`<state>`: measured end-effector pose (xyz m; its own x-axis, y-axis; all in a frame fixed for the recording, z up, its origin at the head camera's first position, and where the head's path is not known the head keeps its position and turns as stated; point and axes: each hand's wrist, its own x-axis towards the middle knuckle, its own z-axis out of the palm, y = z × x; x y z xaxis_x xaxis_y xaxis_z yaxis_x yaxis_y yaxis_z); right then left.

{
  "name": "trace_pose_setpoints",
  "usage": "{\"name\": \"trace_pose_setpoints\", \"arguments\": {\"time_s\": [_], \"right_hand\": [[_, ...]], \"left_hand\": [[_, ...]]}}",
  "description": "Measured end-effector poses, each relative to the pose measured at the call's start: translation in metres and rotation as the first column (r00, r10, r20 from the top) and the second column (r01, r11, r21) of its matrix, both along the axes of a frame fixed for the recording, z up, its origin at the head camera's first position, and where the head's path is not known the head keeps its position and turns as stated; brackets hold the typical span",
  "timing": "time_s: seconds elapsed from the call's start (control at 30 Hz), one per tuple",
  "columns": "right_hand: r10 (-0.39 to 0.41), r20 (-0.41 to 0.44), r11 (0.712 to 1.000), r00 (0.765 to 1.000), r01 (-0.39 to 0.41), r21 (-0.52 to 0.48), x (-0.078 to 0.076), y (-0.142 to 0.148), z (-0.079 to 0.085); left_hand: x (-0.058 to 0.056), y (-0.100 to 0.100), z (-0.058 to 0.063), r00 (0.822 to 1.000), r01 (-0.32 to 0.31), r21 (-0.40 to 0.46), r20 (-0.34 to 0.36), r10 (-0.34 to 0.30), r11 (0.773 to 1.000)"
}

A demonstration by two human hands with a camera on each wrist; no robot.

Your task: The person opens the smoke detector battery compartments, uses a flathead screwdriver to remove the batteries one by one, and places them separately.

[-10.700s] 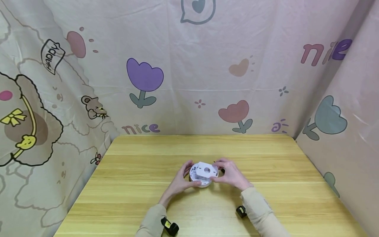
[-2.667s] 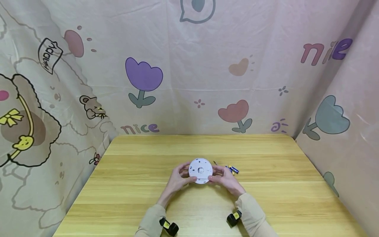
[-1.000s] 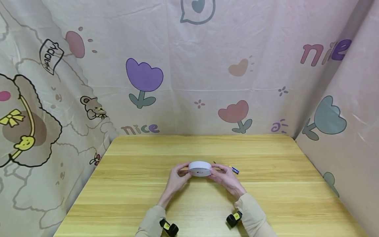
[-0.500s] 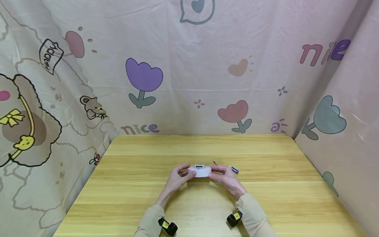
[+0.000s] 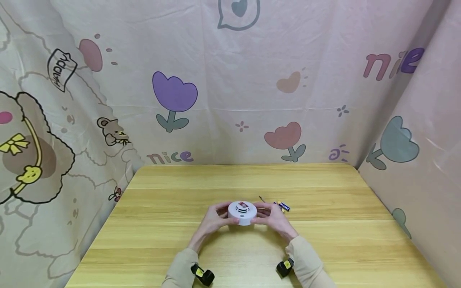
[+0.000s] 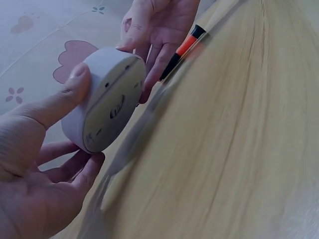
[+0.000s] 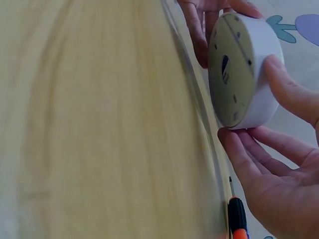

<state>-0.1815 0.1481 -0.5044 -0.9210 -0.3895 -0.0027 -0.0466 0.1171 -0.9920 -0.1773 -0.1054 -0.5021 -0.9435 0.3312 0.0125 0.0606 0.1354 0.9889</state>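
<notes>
A round white smoke detector [image 5: 242,218] is held up in front of me, its vented top with a small red label facing the head camera. Both wrist views show its flat underside with slots and a central hole [image 6: 117,107]. My left hand [image 5: 212,220] grips the left rim, thumb on the near side and fingers underneath and behind. On the opposite rim, my right hand [image 5: 275,220] grips in the same manner, its thumb [image 7: 289,89] pressing the side wall. Between the detector and the wooden table [image 5: 245,256] there seems to be a gap.
Behind my right hand lie blue batteries [image 5: 284,207], partly hidden. A screwdriver [image 6: 185,50] with a black and orange handle lies there too; its tip shows past the fingers. Patterned cloth [image 5: 223,120] hangs along the table's back and sides.
Ten seconds ago a white plate was being handled against the detector's labelled underside. Later the slotted underside faced the head camera; the hands have since turned the detector over, so its vented top shows.
</notes>
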Motion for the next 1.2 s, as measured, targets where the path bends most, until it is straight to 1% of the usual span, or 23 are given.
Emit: {"name": "trace_pose_setpoints", "arguments": {"time_s": [0.17, 0.23, 0.37, 0.53, 0.63, 0.77, 0.97, 1.2], "right_hand": [[0.027, -0.077, 0.997, 0.997, -0.021, 0.074, 0.0016, -0.0019, 0.0031], [0.03, -0.115, 0.993, 0.993, -0.017, 0.114, 0.0014, -0.0024, 0.0024], [0.034, -0.182, 0.982, 0.983, 0.001, 0.189, 0.0017, -0.0039, 0.0015], [0.024, -0.21, 0.967, 0.977, 0.031, 0.255, 0.0028, -0.0059, 0.0007], [0.02, -0.231, 0.958, 0.973, 0.048, 0.282, 0.0029, -0.0072, 0.0007], [0.018, -0.262, 0.947, 0.965, 0.068, 0.315, 0.0026, -0.0087, -0.0005], [0.028, -0.29, 0.94, 0.957, 0.073, 0.332, 0.0023, -0.0092, -0.004], [0.045, -0.319, 0.93, 0.947, 0.077, 0.36, 0.0012, -0.01, -0.0061]], "left_hand": [[-0.0007, -0.0023, -0.0008, 1.0, 0.024, 0.007, 0.008, -0.024, 1.0], [-0.0008, -0.0029, -0.0013, 1.0, 0.03, -0.008, 0.004, -0.03, 1.0], [-0.0002, -0.003, -0.0024, 0.999, 0.039, -0.056, -0.033, -0.041, 0.998], [0.0015, -0.0015, -0.0024, 0.997, 0.024, -0.12, -0.072, -0.033, 0.992], [0.0023, -0.0006, -0.0018, 0.996, 0.021, -0.129, -0.082, -0.031, 0.991], [0.0026, 0.0002, -0.0023, 0.993, 0.015, -0.15, -0.116, -0.033, 0.989], [0.0034, 0.001, -0.0035, 0.989, -0.013, -0.2, -0.145, -0.017, 0.98], [0.0032, 0.0015, -0.0055, 0.987, -0.023, -0.224, -0.157, -0.013, 0.974]]}}
